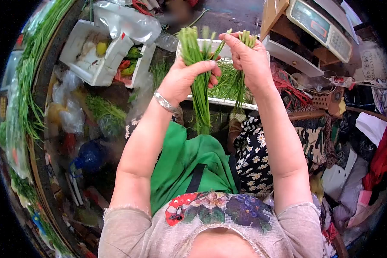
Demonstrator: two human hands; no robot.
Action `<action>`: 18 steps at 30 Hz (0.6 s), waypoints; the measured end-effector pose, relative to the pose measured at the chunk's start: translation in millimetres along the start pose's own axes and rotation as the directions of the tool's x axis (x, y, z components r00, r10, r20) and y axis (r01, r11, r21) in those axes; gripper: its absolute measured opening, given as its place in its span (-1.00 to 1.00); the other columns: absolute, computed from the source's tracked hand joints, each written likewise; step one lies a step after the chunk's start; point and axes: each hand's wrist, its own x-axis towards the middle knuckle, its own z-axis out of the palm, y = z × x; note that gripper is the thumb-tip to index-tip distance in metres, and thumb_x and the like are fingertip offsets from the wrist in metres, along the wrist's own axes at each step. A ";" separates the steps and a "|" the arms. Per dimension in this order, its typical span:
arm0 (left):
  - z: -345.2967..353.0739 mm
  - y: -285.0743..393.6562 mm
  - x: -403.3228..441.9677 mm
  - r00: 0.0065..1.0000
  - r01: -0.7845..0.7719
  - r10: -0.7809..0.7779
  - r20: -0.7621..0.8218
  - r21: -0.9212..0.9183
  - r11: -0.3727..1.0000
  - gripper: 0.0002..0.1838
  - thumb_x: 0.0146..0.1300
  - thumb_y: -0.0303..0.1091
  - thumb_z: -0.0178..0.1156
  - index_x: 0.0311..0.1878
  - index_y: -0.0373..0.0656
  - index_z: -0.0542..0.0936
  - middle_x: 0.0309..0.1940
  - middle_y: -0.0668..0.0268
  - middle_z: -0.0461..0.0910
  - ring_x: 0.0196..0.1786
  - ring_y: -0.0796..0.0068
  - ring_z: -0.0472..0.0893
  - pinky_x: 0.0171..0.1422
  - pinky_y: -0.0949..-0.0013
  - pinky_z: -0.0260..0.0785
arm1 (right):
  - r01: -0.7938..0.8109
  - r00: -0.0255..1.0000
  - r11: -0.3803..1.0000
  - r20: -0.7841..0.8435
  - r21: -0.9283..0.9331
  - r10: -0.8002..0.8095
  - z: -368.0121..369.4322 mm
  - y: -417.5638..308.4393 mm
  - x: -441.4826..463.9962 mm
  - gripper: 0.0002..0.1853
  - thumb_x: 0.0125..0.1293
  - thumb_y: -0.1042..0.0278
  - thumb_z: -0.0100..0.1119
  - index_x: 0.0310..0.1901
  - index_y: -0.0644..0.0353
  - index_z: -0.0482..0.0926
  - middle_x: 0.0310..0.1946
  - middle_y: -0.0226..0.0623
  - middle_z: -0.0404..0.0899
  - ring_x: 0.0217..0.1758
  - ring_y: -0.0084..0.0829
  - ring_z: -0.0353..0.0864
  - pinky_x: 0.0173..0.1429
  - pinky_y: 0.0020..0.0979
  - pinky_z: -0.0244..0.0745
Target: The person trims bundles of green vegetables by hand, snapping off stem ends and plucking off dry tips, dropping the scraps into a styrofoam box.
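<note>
The apron covers the lap. Beyond it, the left hand is closed round 1 thick green bunch, thumb across; the right hand is curled round 1 thinner bunch near its top. Both bunches hang by the white box, whose rim could catch trailing ends. The stalks look light, bendy and easily bruised, best held by the firmer tops. Farther off stands a scale.
</note>
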 end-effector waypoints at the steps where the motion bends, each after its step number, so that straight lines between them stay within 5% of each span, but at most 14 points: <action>1: -2.3 2.0 -0.1 1.000 -0.007 0.006 -0.022 -0.051 0.999 -0.74 0.20 -0.45 0.27 -0.06 -0.31 0.55 -0.43 0.20 0.63 -0.46 0.45 0.62 -0.41 0.45 0.48 | -0.002 1.000 1.000 0.000 -0.018 0.002 -3.9 -1.8 1.0 -0.84 0.29 0.31 0.25 -0.21 0.20 0.67 -0.72 -0.70 0.26 -0.71 -0.80 0.09 -0.63 -0.64 -0.08; 2: -4.2 3.8 -0.5 0.999 -0.028 0.027 -0.037 -0.028 0.999 -0.77 0.22 -0.43 0.26 -0.09 -0.32 0.55 -0.37 0.10 0.66 -0.44 0.38 0.65 -0.39 0.42 0.51 | -0.034 0.999 0.999 0.014 0.035 0.033 -8.7 -1.5 2.5 -0.86 0.23 0.30 0.32 -0.26 0.17 0.65 -0.60 -0.61 0.42 -0.58 -0.74 0.26 -0.48 -0.60 0.13; 5: -7.3 2.6 0.8 0.996 -0.062 0.063 -0.068 0.022 0.998 -0.77 0.22 -0.43 0.26 -0.09 -0.32 0.55 -0.37 0.11 0.66 -0.47 0.39 0.64 -0.39 0.41 0.51 | -0.071 0.997 0.990 0.042 0.120 0.066 -9.7 1.3 3.5 -0.87 0.21 0.31 0.35 -0.28 0.13 0.64 -0.51 -0.55 0.55 -0.52 -0.73 0.36 -0.45 -0.59 0.24; 9: -8.2 4.2 -1.0 0.995 -0.074 0.073 -0.063 -0.004 0.997 -0.77 0.23 -0.43 0.25 -0.09 -0.32 0.54 -0.37 0.09 0.66 -0.50 0.39 0.63 -0.41 0.41 0.51 | -0.116 0.991 0.989 0.082 0.090 0.109 -10.2 1.9 2.7 -0.83 0.33 0.29 0.22 -0.17 0.18 0.66 -0.57 -0.63 0.36 -0.67 -0.80 0.15 -0.63 -0.69 -0.01; 15: -5.7 7.1 -3.1 0.983 -0.066 0.084 -0.166 0.108 0.992 -0.78 0.26 -0.41 0.21 -0.10 -0.34 0.54 -0.39 0.08 0.66 -0.53 0.40 0.63 -0.48 0.44 0.48 | -0.088 0.995 0.992 0.056 0.095 0.083 -10.5 2.3 3.7 -0.85 0.37 0.29 0.16 -0.21 0.17 0.63 -0.46 -0.52 0.47 -0.60 -0.76 0.28 -0.60 -0.71 0.07; 17: -9.9 6.4 -3.6 0.977 -0.077 0.105 -0.185 0.152 0.985 -0.78 0.25 -0.42 0.21 -0.11 -0.35 0.54 -0.40 0.08 0.66 -0.54 0.39 0.63 -0.52 0.43 0.47 | -0.015 0.997 0.996 -0.073 0.084 0.021 -13.8 -3.8 7.5 -0.84 0.39 0.28 0.12 -0.26 0.17 0.58 -0.41 -0.43 0.55 -0.52 -0.72 0.36 -0.59 -0.68 0.11; 18: -11.0 8.2 -4.5 0.971 -0.061 0.094 -0.222 0.154 0.986 -0.74 0.23 -0.39 0.25 -0.09 -0.32 0.49 -0.37 0.08 0.65 -0.54 0.41 0.62 -0.49 0.46 0.45 | 0.015 0.999 0.993 -0.048 0.121 -0.009 -19.7 -4.5 12.5 -0.86 0.37 0.22 0.15 -0.30 0.05 0.54 -0.37 -0.41 0.64 -0.47 -0.69 0.44 -0.57 -0.66 0.14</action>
